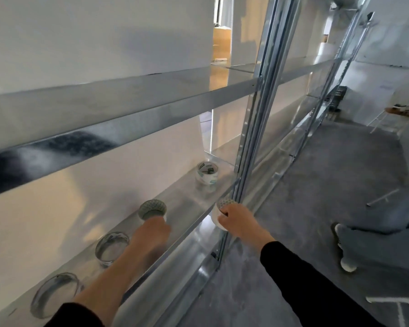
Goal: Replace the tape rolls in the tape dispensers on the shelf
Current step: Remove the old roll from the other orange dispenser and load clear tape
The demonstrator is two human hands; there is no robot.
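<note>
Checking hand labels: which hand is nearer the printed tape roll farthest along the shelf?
Right. The right hand, gripping a white roll at the shelf edge, is just short of the printed tape roll; the left hand is farther back, at a patterned roll.

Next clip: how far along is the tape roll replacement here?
Done: nothing visible; no dispenser is in view. In hand: the right hand grips a white roll off the shelf edge; the blurred left hand is at a patterned roll. Left: a printed roll, a clear roll and a nearer clear roll lie loose on the shelf, none loaded.
</note>
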